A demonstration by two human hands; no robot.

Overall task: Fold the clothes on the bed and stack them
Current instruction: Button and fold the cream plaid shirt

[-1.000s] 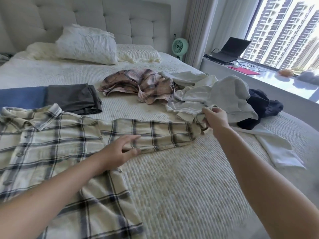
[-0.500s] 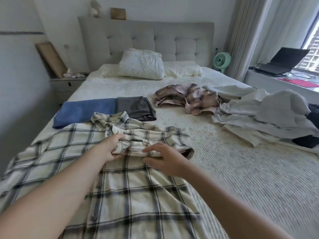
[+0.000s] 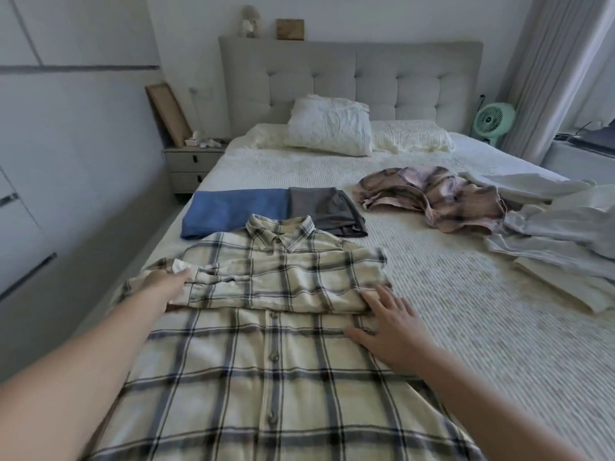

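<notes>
Shirt: Our cream plaid shirt [image 3: 266, 344] lies buttoned-side up on the near part of the bed [image 3: 449, 327], collar toward the headboard, with one sleeve [image 3: 266, 287] folded across the chest so the garment narrows into a tidy rectangle.

Left hand: Our left hand [image 3: 166, 289] reaches to the cuff end of that folded sleeve at the shirt's left edge; the fingers are partly hidden by cloth, so we cannot tell whether they pinch the cuff or only press on it.

Right hand: Our right hand [image 3: 387, 331] lies flat, fingers spread and released, on the shirt's right edge beside the fold, which we judge pins the cloth so the crease stays put.

Finished pieces: A folded blue garment [image 3: 233, 211] and a folded grey garment [image 3: 319, 207] sit side by side just beyond the collar, apparently where we mean to stack the shirt.

Still to do: A crumpled pink plaid shirt [image 3: 432, 201] and a heap of pale clothes [image 3: 559, 227] wait on the right side of the bed, well apart from the folded ones.

Stage: We judge the task roughly a third done, with this shirt mid-fold.

Surroundings: Pillows [image 3: 332, 128] rest against the headboard; a green fan [image 3: 492, 118] stands by the curtain.
</notes>
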